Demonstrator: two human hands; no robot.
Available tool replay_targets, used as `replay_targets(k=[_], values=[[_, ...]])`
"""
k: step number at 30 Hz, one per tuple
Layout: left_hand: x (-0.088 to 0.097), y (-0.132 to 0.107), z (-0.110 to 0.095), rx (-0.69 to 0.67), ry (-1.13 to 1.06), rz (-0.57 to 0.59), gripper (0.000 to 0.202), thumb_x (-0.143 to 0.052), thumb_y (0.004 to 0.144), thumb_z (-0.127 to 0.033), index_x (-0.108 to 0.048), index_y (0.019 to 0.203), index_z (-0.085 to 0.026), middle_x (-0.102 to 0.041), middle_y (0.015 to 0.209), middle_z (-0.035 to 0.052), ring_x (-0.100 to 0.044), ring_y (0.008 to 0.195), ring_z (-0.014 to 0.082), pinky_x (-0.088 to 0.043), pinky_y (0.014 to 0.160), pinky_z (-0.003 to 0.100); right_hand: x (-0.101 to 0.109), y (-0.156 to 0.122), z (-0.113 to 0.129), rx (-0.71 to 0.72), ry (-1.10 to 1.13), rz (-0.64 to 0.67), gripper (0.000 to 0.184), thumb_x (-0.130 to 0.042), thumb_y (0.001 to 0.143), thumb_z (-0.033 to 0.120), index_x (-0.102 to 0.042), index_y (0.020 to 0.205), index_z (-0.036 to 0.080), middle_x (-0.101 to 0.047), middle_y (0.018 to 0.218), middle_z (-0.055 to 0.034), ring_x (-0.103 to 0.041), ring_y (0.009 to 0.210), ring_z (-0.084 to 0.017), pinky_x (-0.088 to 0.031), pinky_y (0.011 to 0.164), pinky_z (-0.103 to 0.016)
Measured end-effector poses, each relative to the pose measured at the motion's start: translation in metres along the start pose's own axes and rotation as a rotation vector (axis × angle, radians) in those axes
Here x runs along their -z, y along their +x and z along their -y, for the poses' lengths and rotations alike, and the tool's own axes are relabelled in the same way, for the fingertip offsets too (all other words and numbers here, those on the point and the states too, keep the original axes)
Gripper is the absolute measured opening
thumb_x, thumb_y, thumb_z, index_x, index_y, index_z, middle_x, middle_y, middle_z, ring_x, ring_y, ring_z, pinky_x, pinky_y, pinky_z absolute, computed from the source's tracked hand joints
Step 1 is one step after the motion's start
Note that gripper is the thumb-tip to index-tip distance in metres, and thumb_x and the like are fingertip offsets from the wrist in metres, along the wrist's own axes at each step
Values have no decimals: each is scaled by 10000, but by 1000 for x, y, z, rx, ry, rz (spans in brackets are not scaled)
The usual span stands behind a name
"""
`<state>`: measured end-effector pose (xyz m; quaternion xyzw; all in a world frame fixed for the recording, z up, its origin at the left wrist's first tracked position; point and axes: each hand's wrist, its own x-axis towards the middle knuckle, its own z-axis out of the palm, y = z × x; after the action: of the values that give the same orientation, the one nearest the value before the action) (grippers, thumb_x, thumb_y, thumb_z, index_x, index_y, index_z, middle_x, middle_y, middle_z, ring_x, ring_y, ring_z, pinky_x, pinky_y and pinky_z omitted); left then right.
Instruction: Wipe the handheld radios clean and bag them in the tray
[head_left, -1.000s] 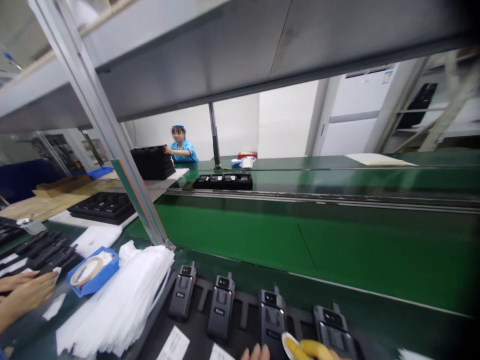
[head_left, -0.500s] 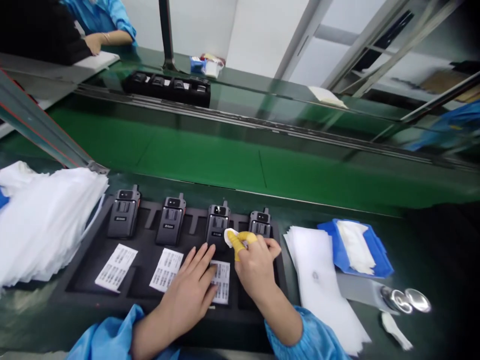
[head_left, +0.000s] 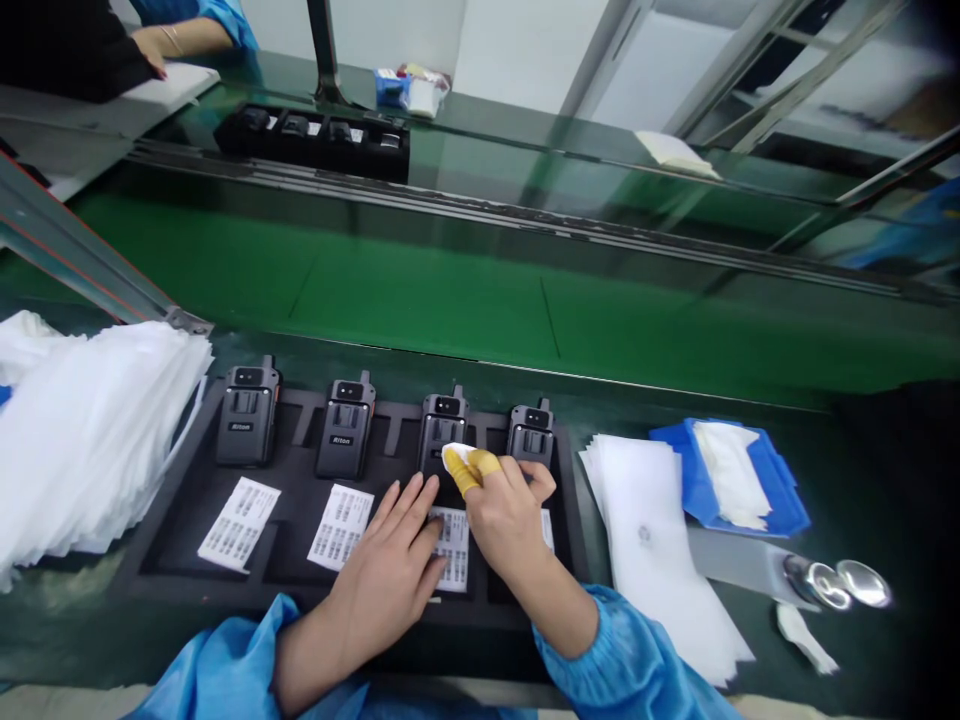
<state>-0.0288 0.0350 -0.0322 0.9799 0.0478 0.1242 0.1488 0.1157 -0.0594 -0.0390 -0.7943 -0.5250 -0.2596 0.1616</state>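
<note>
The right hand point(head_left: 506, 515) pinches a small white pad point(head_left: 454, 454) between fingertips in yellow finger covers point(head_left: 462, 474), and the pad lies over the lower half of the third radio point(head_left: 443, 412) from the left. That radio sits in a black tray point(head_left: 135, 568), its long axis running away from the person, with the stubby antenna at the far end leaning slightly right. From the pinch, most of the radio's visible body lies beyond and a little to the left, so the right hand comes at it from the near right, across its length. The left hand point(head_left: 386, 570) is spread and holds nothing; its fingertips are just beside the radio's near end, and its thumb side overlaps the printed sheet point(head_left: 454, 556) below. Whether those fingertips touch the radio cannot be told. The fourth radio point(head_left: 534, 440) stands just beyond the right knuckles.
</note>
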Motion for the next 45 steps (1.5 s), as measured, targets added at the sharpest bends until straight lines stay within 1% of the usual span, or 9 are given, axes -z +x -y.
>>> replay_targets(k=[6,15,21,26,30,34,37,41,45], values=[[1,0,0,-5,12,15,256,-504,887,-203,-620,1096,-113,-425,1437,197,-378,1338,342,-407,1039,542,6,-4,-10,-33,-56,-31,307,-492,768,3,-548,530,189,-565,719,-13,-418,737,-153,-225,850,-388],[1,0,0,-9,11,23,248,-525,877,-195,-623,1084,-100,-429,1430,210,-391,1325,364,-412,1028,561,19,-4,-18,-77,-55,-40,294,-516,755,10,-541,515,178,-566,763,-23,-413,730,-147,-235,822,-366],[11,-13,1,-47,-15,-74,233,-451,913,-170,-642,1034,-113,-535,1343,187,-447,1295,326,-394,1043,565,17,-8,-5,-82,-1,-17,269,-517,737,14,-567,530,178,-577,789,-33,-409,746,-157,-233,808,-368],[24,-31,10,-42,14,-170,209,-468,915,-150,-644,1024,-115,-566,1310,174,-480,1274,296,-371,1075,525,15,-20,7,17,108,60,234,-551,739,17,-604,592,191,-554,766,-3,-406,747,-143,-229,816,-350],[34,-45,23,9,33,-243,185,-494,905,-132,-637,1024,-126,-602,1267,155,-517,1241,277,-367,1084,506,21,-25,5,7,157,62,263,-539,688,-2,-528,494,176,-535,756,-9,-394,730,-144,-231,803,-353],[38,-58,36,78,45,-324,180,-491,900,-122,-638,1000,-150,-641,1211,132,-551,1208,262,-385,1071,507,27,-15,4,2,162,26,233,-509,662,-8,-555,531,179,-550,796,-27,-418,750,-156,-238,781,-362],[42,-64,45,119,51,-350,196,-481,894,-124,-648,987,-166,-642,1217,124,-547,1213,259,-386,1070,510,21,-6,12,-15,181,6,222,-501,658,1,-574,564,188,-560,795,-32,-438,755,-168,-252,786,-373],[48,-74,55,115,149,-376,187,-495,876,-142,-654,969,-175,-646,1214,121,-566,1193,255,-430,1042,476,2,-6,28,-64,265,-64,221,-508,618,6,-596,618,209,-583,800,-33,-486,778,-186,-280,816,-382],[30,-86,78,-23,303,-431,166,-504,857,-160,-662,892,-194,-705,1102,91,-636,1094,226,-511,964,360,-23,-6,40,-19,336,-163,254,-568,597,35,-631,659,272,-618,760,-2,-531,723,-183,-331,749,-367]])
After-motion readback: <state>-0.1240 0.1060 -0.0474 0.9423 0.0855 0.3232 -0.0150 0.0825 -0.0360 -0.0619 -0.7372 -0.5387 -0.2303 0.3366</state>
